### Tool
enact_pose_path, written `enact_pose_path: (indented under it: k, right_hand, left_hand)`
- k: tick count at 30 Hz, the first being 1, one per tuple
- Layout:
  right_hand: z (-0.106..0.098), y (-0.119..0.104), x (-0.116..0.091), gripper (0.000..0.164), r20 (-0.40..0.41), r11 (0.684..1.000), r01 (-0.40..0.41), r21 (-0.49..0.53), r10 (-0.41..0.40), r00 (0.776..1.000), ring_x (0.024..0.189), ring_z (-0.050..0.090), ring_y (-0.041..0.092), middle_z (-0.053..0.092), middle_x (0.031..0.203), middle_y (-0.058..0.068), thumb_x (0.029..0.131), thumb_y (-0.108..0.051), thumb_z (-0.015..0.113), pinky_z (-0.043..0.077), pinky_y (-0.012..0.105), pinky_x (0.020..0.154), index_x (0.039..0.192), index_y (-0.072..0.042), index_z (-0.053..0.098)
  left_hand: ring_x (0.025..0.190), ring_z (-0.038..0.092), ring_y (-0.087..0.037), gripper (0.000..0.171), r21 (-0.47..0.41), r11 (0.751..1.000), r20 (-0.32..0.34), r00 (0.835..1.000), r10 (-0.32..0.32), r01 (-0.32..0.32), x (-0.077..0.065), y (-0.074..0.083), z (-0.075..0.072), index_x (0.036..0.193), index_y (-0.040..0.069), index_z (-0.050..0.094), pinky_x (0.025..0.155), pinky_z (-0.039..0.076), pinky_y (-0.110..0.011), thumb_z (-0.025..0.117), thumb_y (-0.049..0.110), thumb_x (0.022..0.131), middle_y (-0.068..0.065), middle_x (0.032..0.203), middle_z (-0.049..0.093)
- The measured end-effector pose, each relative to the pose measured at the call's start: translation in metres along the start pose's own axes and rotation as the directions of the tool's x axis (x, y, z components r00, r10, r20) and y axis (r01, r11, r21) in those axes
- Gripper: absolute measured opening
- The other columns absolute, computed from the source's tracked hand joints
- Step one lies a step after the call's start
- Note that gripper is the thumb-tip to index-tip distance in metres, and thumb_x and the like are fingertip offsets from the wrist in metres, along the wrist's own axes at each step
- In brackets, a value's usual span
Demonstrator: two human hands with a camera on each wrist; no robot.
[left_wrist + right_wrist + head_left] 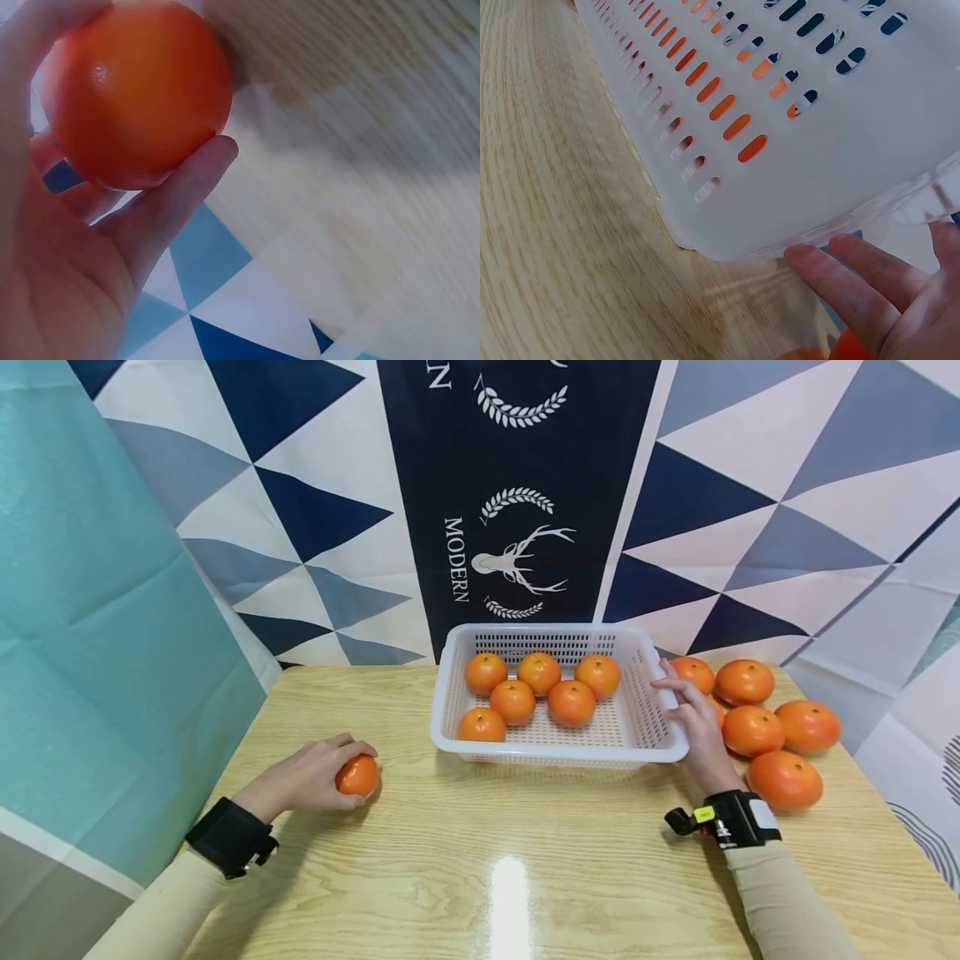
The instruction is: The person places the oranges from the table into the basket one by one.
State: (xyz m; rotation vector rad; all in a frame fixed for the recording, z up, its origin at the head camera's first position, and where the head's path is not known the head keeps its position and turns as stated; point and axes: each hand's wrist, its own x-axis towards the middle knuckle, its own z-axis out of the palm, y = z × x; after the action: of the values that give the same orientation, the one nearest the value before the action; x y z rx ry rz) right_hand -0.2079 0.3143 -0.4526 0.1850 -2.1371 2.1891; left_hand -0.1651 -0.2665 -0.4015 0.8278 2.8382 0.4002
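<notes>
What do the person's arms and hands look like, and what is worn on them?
The left sleeve and right sleeve are plain beige. The left wristband and right wristband are black; the right one bears a yellow label and white patch. The left hand and right hand are bare.

Through the head camera I could read the word MODERN in white capitals, turned on its side and running downward, on the dark panel at the back, next to a white stag's head emblem with one leafy sprig above it and another below. Higher on that panel I caught a white capital N near the top edge of my view. The yellow tag at the right wrist strap carried marks too small for me to read.
</notes>
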Motion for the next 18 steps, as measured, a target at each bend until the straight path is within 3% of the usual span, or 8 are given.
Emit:
enact_pose_path:
  k: [11, 18]
  right_hand:
    - [0.000, -0.001, -0.001, 0.048, -0.010, 1.000, -0.013, -0.004, 0.013, 1.000, 0.182, 0.002, 0.028, 0.010, 0.193, -0.003, 0.109, 0.000, 0.034, 0.031, 0.017, 0.135, 0.140, -0.018, 0.067]
    - [0.001, -0.001, 0.000, 0.047, -0.011, 0.999, -0.004, -0.032, 0.004, 1.000, 0.181, 0.004, 0.028, 0.012, 0.193, -0.003, 0.108, 0.000, 0.034, 0.037, 0.012, 0.129, 0.139, -0.015, 0.066]
  left_hand:
    - [0.086, 0.066, -0.015, 0.058, 0.015, 0.999, -0.050, 0.998, 0.049, -0.049, 0.010, 0.006, -0.026, 0.134, 0.010, 0.072, 0.075, 0.057, -0.030, 0.089, 0.033, 0.084, -0.012, 0.114, 0.072]
    - [0.088, 0.068, -0.016, 0.055, 0.010, 0.998, -0.051, 0.997, 0.066, -0.066, 0.017, 0.012, -0.035, 0.134, 0.010, 0.072, 0.077, 0.059, -0.032, 0.086, 0.029, 0.085, -0.014, 0.116, 0.072]
